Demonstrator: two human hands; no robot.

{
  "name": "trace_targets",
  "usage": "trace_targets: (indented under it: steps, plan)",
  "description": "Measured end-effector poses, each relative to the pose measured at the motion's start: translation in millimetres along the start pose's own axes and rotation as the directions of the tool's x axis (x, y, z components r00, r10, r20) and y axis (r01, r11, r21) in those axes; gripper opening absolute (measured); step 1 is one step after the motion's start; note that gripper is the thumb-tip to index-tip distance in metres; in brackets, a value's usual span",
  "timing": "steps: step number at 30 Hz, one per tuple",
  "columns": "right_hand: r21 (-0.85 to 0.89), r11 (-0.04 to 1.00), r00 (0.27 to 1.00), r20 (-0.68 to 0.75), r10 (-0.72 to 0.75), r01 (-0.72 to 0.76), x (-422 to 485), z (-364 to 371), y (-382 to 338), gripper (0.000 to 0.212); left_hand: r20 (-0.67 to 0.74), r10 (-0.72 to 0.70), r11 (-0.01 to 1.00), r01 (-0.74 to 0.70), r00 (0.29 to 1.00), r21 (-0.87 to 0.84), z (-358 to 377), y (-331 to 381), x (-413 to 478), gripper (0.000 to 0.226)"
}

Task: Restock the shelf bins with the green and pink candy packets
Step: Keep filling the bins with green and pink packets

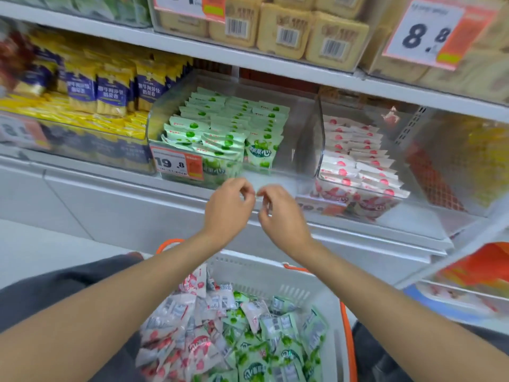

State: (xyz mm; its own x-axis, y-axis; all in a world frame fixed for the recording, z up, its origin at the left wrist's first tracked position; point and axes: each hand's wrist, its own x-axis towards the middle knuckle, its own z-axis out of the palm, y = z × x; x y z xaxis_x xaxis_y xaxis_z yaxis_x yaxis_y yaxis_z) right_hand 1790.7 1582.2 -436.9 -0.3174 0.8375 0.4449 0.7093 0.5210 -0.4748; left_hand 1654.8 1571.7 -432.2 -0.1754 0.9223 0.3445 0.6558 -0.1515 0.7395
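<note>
A clear shelf bin point(303, 128) holds rows of green candy packets point(228, 125) filling its left part. Beside it on the right, another clear bin point(413, 199) holds pink candy packets point(358, 161). Below, a white basket point(275, 271) with orange handles holds a loose mix of green and pink packets point(234, 334). My left hand point(228, 210) and my right hand point(283, 213) hover side by side in front of the green bin's lower edge. Their fingers are loosely curled and nothing shows between them.
Yellow and blue snack packs point(91, 92) fill the bin at left. A price tag reading 19.8 point(176, 164) hangs on the green bin's front. Beige packs point(289, 26) sit on the shelf above. Orange packs point(473, 266) lie at lower right.
</note>
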Motion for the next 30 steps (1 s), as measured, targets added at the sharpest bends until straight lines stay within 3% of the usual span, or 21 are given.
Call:
trace_targets:
  steps: [1,3,5,7,9,11,14,17,21,23,25,27,30]
  plan:
    - [0.024,0.996,0.993,0.080,0.084,-0.086,-22.3,10.7,9.0,0.027,0.104,-0.099,0.995,0.097,0.990,0.025,7.5,-12.7,-13.4,0.010]
    - [0.014,0.956,0.918,0.284,0.278,-0.294,-67.6,31.4,33.2,0.025,0.332,-0.280,0.959,0.249,0.901,0.132,22.6,-41.2,-37.9,0.016]
    - [-0.122,0.892,0.728,0.535,0.428,-0.435,-113.4,51.0,63.7,0.026,0.493,-0.375,0.925,0.282,0.785,0.255,34.6,-65.5,-61.0,0.021]
    - [-0.285,0.849,0.467,0.735,0.491,-0.444,-158.3,66.3,88.3,0.028,0.572,-0.427,0.898,0.256,0.700,0.357,42.3,-78.3,-80.8,0.026]
    - [-0.366,0.831,0.289,0.814,0.504,-0.419,-192.3,79.7,95.9,0.025,0.623,-0.440,0.891,0.227,0.647,0.394,45.9,-82.3,-92.8,0.022]
    - [-0.410,0.816,0.205,0.830,0.519,-0.408,-210.6,91.0,88.5,0.017,0.663,-0.446,0.892,0.236,0.600,0.387,47.9,-82.9,-98.9,0.019]
    - [-0.441,0.756,0.130,0.818,0.560,-0.484,-224.1,104.9,74.0,0.027,0.712,-0.433,0.901,0.251,0.553,0.353,50.8,-84.5,-103.6,0.016]
    - [-0.382,0.671,0.127,0.806,0.579,-0.636,-236.0,118.1,70.6,0.066,0.725,-0.428,0.904,0.262,0.540,0.339,48.0,-87.3,-107.7,0.018]
    - [-0.423,0.580,0.108,0.737,0.667,-0.696,-247.4,128.0,65.7,0.083,0.726,-0.435,0.899,0.296,0.532,0.322,43.7,-88.5,-107.5,0.016]
    - [-0.460,0.547,0.064,0.722,0.689,-0.700,-251.4,130.6,62.4,0.077,0.728,-0.430,0.902,0.289,0.534,0.321,43.6,-89.0,-106.1,0.015]
    - [-0.474,0.576,0.064,0.733,0.677,-0.666,-248.2,128.8,58.9,0.051,0.734,-0.426,0.904,0.282,0.529,0.322,44.2,-89.5,-105.1,0.015]
    - [-0.450,0.660,0.171,0.734,0.657,-0.601,-231.4,118.4,55.3,0.028,0.760,-0.403,0.915,0.243,0.510,0.322,45.0,-89.6,-104.1,0.017]
    - [-0.340,0.850,0.423,0.755,0.502,-0.402,-184.6,90.9,51.5,0.041,0.830,-0.333,0.942,0.111,0.447,0.317,45.5,-80.9,-102.0,0.054]
